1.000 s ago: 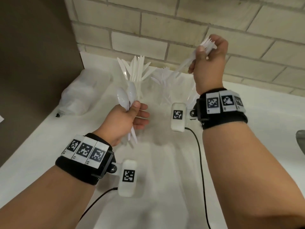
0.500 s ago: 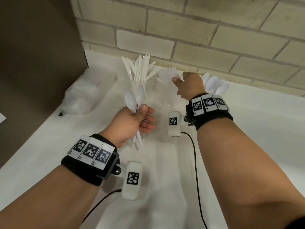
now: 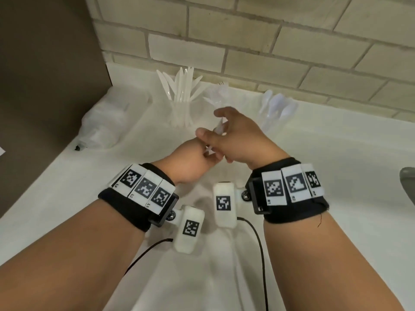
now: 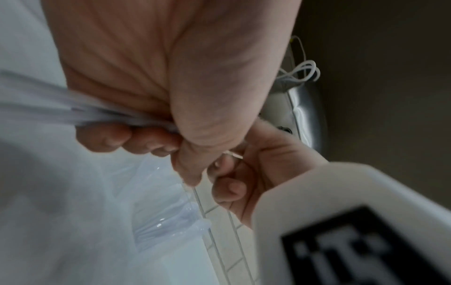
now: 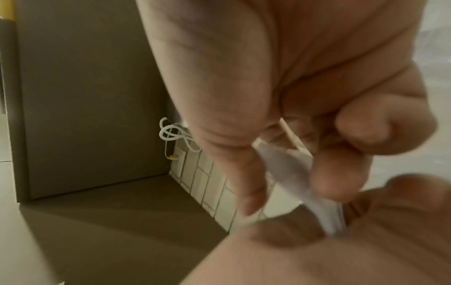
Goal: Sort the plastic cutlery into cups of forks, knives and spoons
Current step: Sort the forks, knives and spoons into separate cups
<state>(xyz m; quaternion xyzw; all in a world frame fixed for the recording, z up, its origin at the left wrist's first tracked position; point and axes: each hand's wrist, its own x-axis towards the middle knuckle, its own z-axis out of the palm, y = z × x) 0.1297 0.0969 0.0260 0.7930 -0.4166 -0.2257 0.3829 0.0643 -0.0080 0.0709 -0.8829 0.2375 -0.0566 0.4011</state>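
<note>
white counter (image 3: 336,176) — blurred white spoons (image 3: 219,131) in both hands

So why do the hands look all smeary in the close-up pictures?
Left wrist view: the white plastic cutlery bundle is streaked with motion blur. Right wrist view: the right hand is too close, out of focus. Head view stays sharper, edges bent.

Soft, even light in the head view; both wrist views dim and motion-blurred.
</note>
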